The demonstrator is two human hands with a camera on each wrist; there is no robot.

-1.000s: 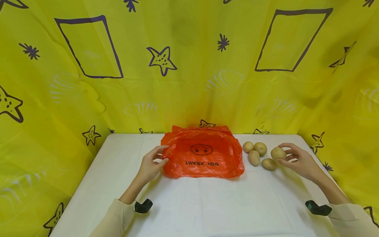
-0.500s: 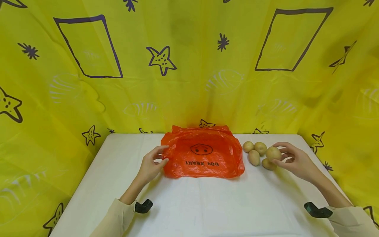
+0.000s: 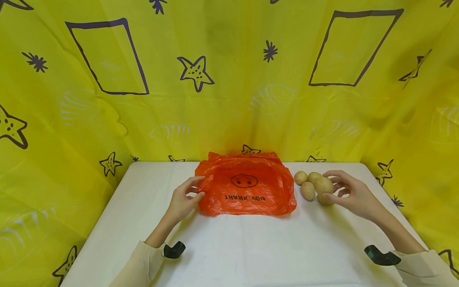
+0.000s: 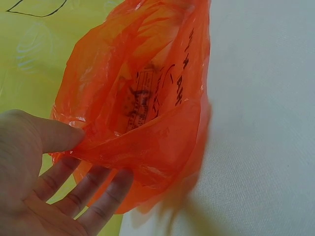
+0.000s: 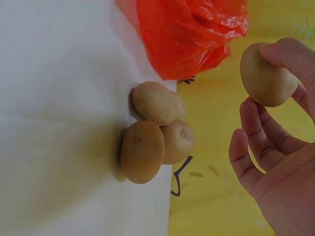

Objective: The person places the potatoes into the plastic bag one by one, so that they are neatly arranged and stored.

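A red plastic bag (image 3: pixel 247 187) with dark print stands at the back middle of the table, its mouth spread wide in the left wrist view. My left hand (image 3: pixel 184 199) pinches the bag's left edge, thumb on the inner side and fingers outside. In my right hand (image 3: pixel 353 195) a potato (image 5: pixel 268 76) is pinched between thumb and fingers, raised above the table. Several more potatoes (image 5: pixel 142 152) lie together on the table, just right of the bag. In the head view the held potato overlaps this group and partly hides it.
A white cloth covers the table (image 3: pixel 229 247). Yellow sheeting (image 3: pixel 229 115) with starfish drawings hangs close behind and at both sides. A black device (image 3: pixel 174 250) sits at the left wrist, another black device (image 3: pixel 382 255) at the right.
My right hand has moved left with the potato, from right of the group to over it. The left hand and the bag have stayed in place.
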